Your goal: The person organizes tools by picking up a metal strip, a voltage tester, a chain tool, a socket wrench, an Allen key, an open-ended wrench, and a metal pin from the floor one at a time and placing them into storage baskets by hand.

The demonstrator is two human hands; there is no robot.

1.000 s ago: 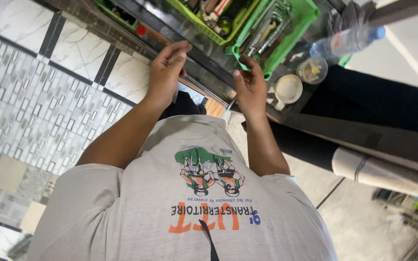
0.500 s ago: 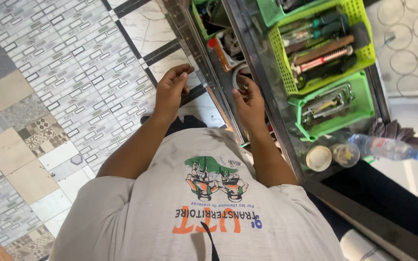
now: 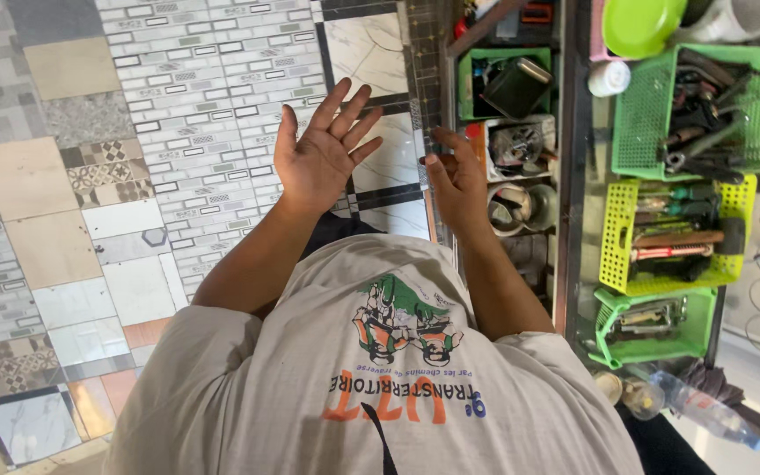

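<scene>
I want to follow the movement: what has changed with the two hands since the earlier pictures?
The left hand has opened, fingers spread, palm visible, and lifted off the glass counter's edge. The right hand stays loosely curled near that edge, holding nothing visible. The green baskets keep their arrangement.

My left hand (image 3: pixel 321 158) spread in free air over tiled floor (image 3: pixel 134 132), room all round. Beside bench (image 3: pixel 569 176): green baskets (image 3: pixel 697 97) crowd top, shelf tins (image 3: pixel 512 207) block my right hand (image 3: pixel 459 189).
</scene>
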